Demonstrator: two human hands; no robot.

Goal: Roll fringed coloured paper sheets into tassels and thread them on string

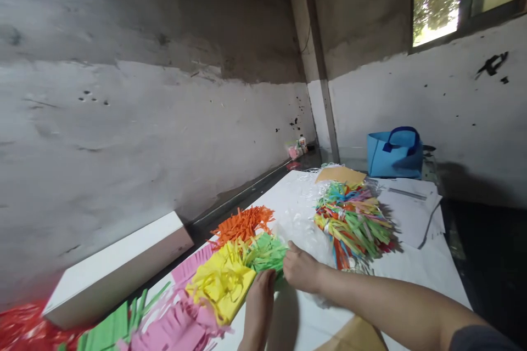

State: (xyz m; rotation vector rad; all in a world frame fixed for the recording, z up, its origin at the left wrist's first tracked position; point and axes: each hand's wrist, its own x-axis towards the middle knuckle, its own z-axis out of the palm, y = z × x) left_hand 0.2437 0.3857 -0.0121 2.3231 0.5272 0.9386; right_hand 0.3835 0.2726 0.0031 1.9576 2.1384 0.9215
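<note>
Both hands at the near edge of the green fringed paper [265, 252], right of the yellow stack [222, 282]. Left hand [259, 299] flat, touching it; right hand [300, 270] curled, grip unclear. Mixed bundle [352, 222] farther right.

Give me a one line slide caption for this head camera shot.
Both hands, left and right, meet at green fringed paper beside yellow, orange and pink stacks on a white table.

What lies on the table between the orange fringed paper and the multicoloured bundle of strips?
In the head view, crinkled clear plastic wrap covers the white table between the orange fringed paper and the multicoloured bundle; nothing else shows there.
</note>
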